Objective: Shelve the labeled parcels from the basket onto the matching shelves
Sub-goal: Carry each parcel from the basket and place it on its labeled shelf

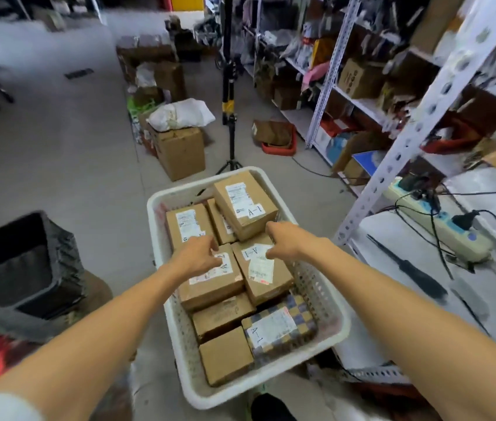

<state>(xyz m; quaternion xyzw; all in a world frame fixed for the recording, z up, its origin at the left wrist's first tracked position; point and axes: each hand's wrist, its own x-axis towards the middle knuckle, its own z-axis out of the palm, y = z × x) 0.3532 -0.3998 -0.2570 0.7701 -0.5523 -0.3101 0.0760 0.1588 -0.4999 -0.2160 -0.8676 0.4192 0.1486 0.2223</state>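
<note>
As both bare arms stretch down over the basket (152, 220), the left hand (198, 256) lies on the far corner of the left parcel (210, 288); its fingers (210, 245) curl downward across the white label, close together; their tips are hidden, so whether they grip the box or only touch it cannot be told. The right hand (286, 241) hangs just beside it, over the far edge of the right parcel (268, 287), which is marked A-1; its fingers (272, 229) bend down, narrow, towards the gap between that box and the top parcel (246, 205); the tips are out of sight here too, and a hold cannot be told. The hands are apart.

The top parcel lies tilted on the others and reads A-1 upside down; nearer the person sit plain brown boxes and a checked parcel (280, 329), also A-1. All the parcels are in the basket; it is white, with perforated walls, and stands on the floor (73, 147). A rack (422, 123) rises to the right, its shelves crowded with boxes and bags; a power strip (441, 220) lies on the white bench (392, 299) beside it. A black bin (12, 262) stands left of the basket; a tripod (228, 86) stands beyond it.
</note>
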